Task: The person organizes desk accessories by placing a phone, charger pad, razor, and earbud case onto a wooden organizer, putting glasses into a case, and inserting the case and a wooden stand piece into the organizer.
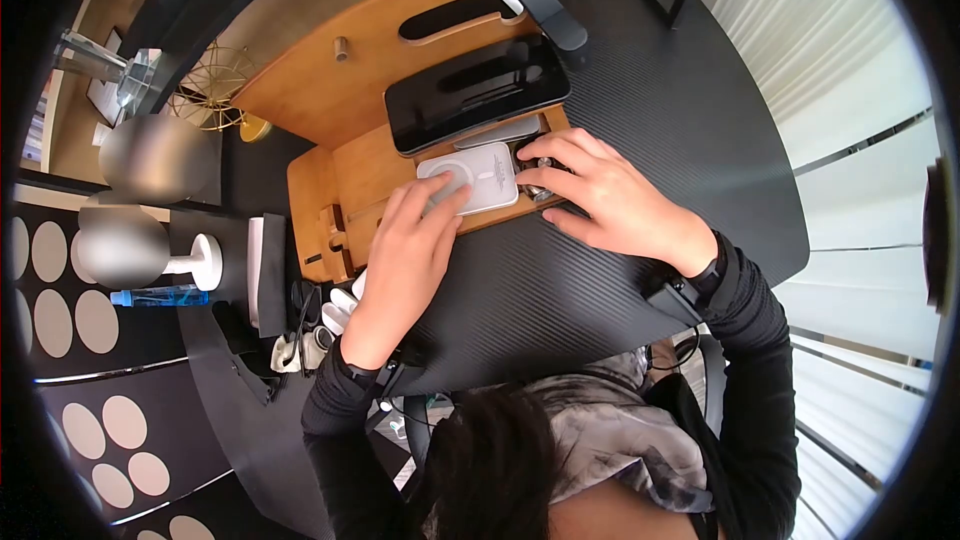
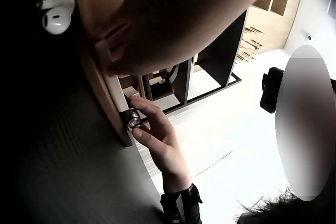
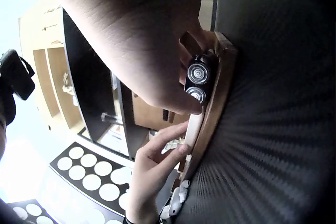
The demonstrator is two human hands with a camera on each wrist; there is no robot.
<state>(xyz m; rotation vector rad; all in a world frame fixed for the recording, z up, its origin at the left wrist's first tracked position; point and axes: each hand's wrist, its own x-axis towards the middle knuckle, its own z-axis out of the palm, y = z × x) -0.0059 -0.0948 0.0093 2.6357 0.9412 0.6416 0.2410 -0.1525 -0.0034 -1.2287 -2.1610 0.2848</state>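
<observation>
While L hand [image 1: 408, 238] rests loose-fingered on white pad [image 1: 494, 180], R hand [image 1: 618, 195] pinches blk/silver item [image 3: 198, 74].

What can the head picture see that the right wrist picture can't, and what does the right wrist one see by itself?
Only the head view shows the blue bottle and the shiny face of the black phone. Only the right wrist view shows the black boxy thing near its left edge. Both show the left hand, the right hand, the wooden stand, the white pad and the dark thing with silver rings.
</observation>
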